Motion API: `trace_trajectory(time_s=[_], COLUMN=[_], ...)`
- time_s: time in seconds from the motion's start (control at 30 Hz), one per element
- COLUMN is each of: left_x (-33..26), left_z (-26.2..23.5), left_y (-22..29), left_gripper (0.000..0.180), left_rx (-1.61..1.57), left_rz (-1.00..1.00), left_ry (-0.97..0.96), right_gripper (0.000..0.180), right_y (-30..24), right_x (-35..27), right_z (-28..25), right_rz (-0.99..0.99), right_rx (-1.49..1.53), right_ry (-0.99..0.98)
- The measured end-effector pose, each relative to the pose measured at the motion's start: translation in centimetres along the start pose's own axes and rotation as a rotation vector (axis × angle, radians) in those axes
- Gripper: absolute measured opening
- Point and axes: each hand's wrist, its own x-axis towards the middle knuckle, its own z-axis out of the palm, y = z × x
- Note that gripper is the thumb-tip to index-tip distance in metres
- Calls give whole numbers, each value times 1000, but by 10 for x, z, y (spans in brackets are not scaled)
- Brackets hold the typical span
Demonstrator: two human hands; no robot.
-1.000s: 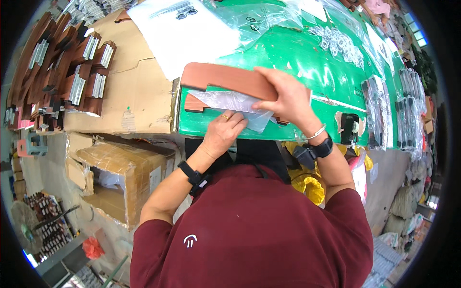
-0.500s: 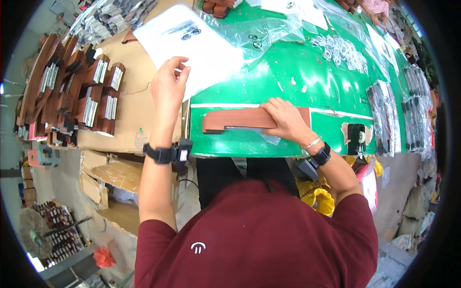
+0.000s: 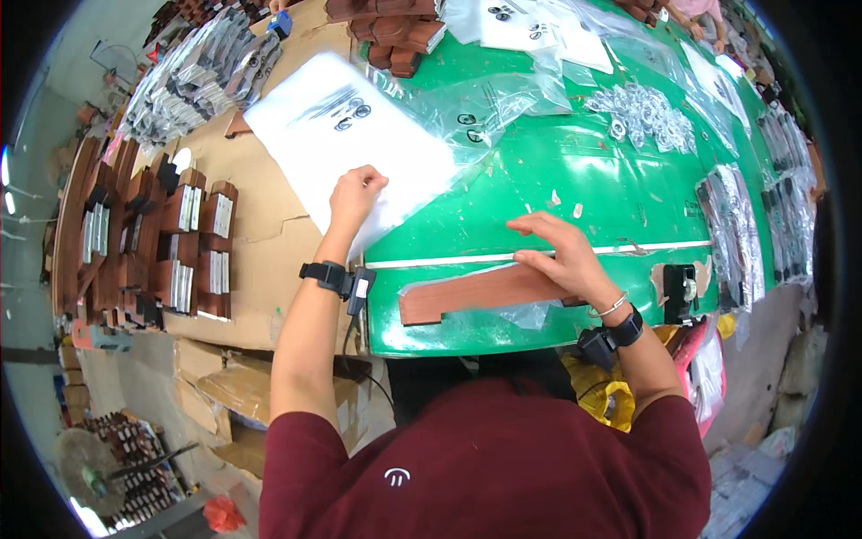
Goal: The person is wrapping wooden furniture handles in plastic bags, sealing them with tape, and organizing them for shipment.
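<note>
A long brown wooden piece (image 3: 467, 294) with a notched left end lies flat on the green table (image 3: 575, 189), with a clear plastic bag (image 3: 521, 314) partly under it. My right hand (image 3: 561, 256) rests flat on the piece's right end, fingers spread. My left hand (image 3: 356, 195) reaches out to a stack of white plastic bags (image 3: 346, 135) on the cardboard, fingertips pinching the top bag near its lower edge.
Rows of bagged brown wooden pieces (image 3: 171, 242) stand on the cardboard at left. More wooden pieces (image 3: 386, 27) and loose clear bags (image 3: 476, 103) lie at the back. Metal parts in bags (image 3: 646, 112) and dark packets (image 3: 732, 229) sit at right. Open cartons (image 3: 224, 395) stand below the table.
The wooden piece went from held above the table edge to lying flat under my right hand. My left hand left it and reached up to the white bag stack.
</note>
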Motion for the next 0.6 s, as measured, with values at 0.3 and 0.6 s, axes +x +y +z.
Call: trace_trajectory(time_s=[0.3,0.6], left_x=[-24,-43], left_z=[-3,-8], left_y=[10,25], left_gripper=[14,59], left_rx=[106,-229], left_rz=[194,-133], left_ry=[90,143], right_gripper=[85,24], right_y=[30,79], right_x=[156,190], right_z=[8,-66], right_rz=[-240,97], right_rx=[-616,-512], right_ry=[180,258])
